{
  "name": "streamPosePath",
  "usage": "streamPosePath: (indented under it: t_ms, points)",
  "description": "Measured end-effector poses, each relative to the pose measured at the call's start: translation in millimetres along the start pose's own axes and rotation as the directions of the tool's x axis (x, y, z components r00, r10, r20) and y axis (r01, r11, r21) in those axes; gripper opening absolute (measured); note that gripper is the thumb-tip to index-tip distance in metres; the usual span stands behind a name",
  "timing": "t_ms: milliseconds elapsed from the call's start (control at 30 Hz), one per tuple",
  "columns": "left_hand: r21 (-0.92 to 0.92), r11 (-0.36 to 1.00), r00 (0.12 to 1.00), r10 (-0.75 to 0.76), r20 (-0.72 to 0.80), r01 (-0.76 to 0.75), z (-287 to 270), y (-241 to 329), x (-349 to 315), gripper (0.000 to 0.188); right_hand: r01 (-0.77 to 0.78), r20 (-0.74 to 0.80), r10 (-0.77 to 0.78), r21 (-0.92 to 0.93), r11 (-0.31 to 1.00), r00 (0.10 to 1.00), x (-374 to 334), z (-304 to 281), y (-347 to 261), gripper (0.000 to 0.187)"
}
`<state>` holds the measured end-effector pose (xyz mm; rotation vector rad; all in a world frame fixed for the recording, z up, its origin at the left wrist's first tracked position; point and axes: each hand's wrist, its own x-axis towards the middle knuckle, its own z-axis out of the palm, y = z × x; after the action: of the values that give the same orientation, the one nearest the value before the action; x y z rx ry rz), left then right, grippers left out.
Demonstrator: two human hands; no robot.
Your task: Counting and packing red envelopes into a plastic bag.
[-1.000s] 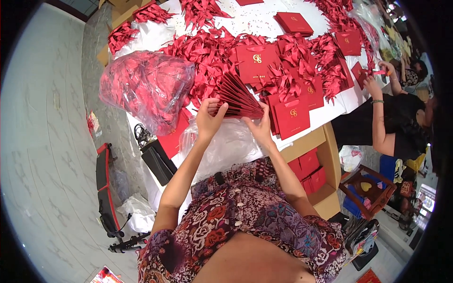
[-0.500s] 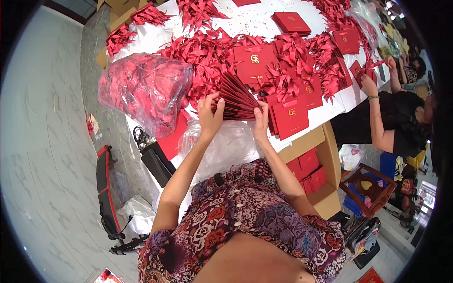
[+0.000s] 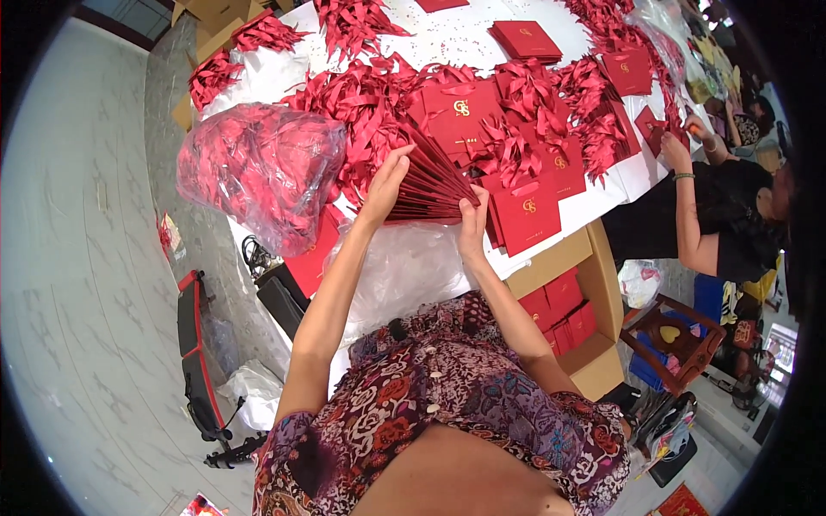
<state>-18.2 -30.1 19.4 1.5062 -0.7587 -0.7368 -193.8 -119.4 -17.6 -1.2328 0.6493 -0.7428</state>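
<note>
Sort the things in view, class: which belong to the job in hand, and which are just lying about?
Job:
- red stack, between left hand and right hand
- probably ribbons

Apparently lying about:
- black case
- white floor bag
- wooden stool

Gold monogram, with a line of small gold print below, noted on the front red bag (image 3: 539,222) at the near edge of the table (image 3: 439,43); matching marking on the middle red bag (image 3: 465,126), farther in from that edge; mark on the far red stack (image 3: 527,40) too small to read
</note>
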Motion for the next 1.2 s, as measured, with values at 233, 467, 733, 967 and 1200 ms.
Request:
streamPosePath:
  t_ms: [233, 467, 733, 967, 1200]
  points:
    - [0.046, 0.996, 0.983, -0.062, -0.173, 0.071, -8.5, -3.0, 12.6, 0.05, 0.114, 0.084, -0.112, -0.026, 0.993, 0.99, 3.7, 3.1, 4.3, 0.033]
    - [-0.127, 0.972, 0.979, -0.186, 0.085, 0.196, -2.9, 13.4, 17.9, 0.048, 0.13, 0.036, -0.128, -0.034, 0.991, 0.991, 7.7, 1.5, 10.4, 0.03]
    - [-0.17, 0.98, 0.965, -0.137, -0.223, 0.1, 3.2, -23.7, 12.0, 0.035, 0.13, 0.174, -0.121, -0.038, 0.991, 0.977, 7.6, -2.4, 2.1, 0.047]
    - [0.003, 0.986, 0.977, -0.164, -0.133, 0.166, 0.2, -6.4, 12.7, 0.047, 0.091, 0.431, -0.09, 0.018, 0.996, 0.898, 9.7, -21.6, -4.1, 0.099]
    - [-0.143, 0.97, 0.98, -0.193, 0.051, 0.198, -2.4, -3.0, 11.7, 0.059, 0.172, 0.363, -0.094, -0.188, 0.967, 0.927, 11.6, -12.8, 6.3, 0.075]
